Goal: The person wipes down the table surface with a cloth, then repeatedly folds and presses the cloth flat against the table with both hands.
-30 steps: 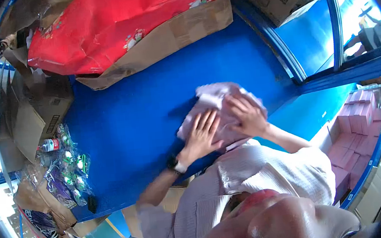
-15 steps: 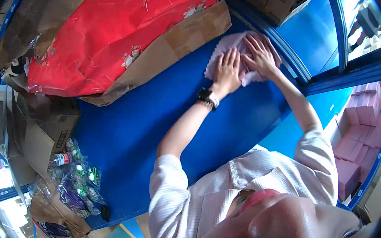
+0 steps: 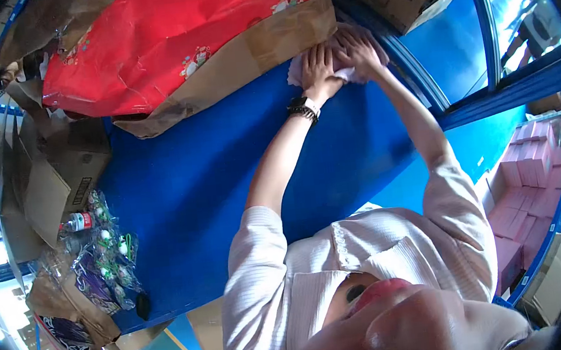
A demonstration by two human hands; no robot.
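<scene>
A pale pink cloth (image 3: 346, 73) lies bunched at the far right part of the blue tabletop (image 3: 226, 174), against the cardboard edge and near the blue metal frame. My left hand (image 3: 320, 74), with a watch and a dark bracelet at the wrist, rests flat on the cloth with fingers spread. Beside it, my right hand (image 3: 361, 56) also presses on the cloth, fingers stretched out. Both arms reach far forward, and the hands are close together.
A red printed wrapping (image 3: 171, 43) on brown cardboard (image 3: 241, 59) lies along the far side. At the left are an open carton (image 3: 81, 162), a bottle (image 3: 79, 221) and plastic-wrapped items (image 3: 108, 254). Pink boxes (image 3: 523, 211) are stacked at the right.
Both hands and the cloth have moved from the near middle of the tabletop to its far right part, then slightly farther forward and left. The arms are now stretched out.
</scene>
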